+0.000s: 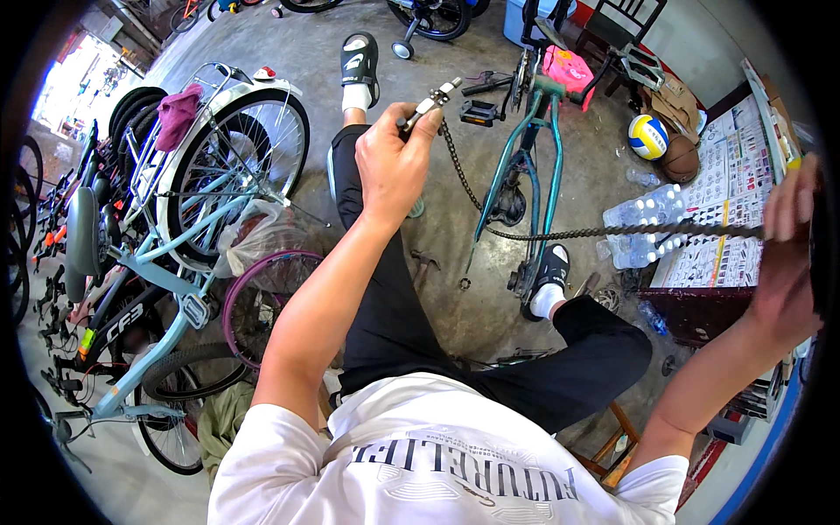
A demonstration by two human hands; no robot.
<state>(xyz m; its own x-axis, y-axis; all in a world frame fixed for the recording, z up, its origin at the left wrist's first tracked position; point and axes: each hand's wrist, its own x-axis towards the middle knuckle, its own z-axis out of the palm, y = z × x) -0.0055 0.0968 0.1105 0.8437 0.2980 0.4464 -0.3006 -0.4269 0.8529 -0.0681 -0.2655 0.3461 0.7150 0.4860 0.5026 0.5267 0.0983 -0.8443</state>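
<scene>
Two bare hands stand on either side of the teal bicycle frame (558, 153): to its left, the left hand (395, 171) is closed around a small silver tool (435, 101); to its right, the right hand (787, 210) appears clenched on the dark chain (612, 232). The chain hangs from beside the left hand, bends near the frame's left tubes, then runs almost straight across to the frame's right. It should prove fairly light, limp one way but stiff sideways, sturdy and probably slick with oil; the person would best pinch its side plates near an end. The right fingertips fade into the black rim, and whether the tool grips the chain is hard to make out. Whether the chain loops round a frame tube or merely passes before it is unclear. Beyond the frame, a dark-tyred wheel (444, 31) is cut off above.
</scene>
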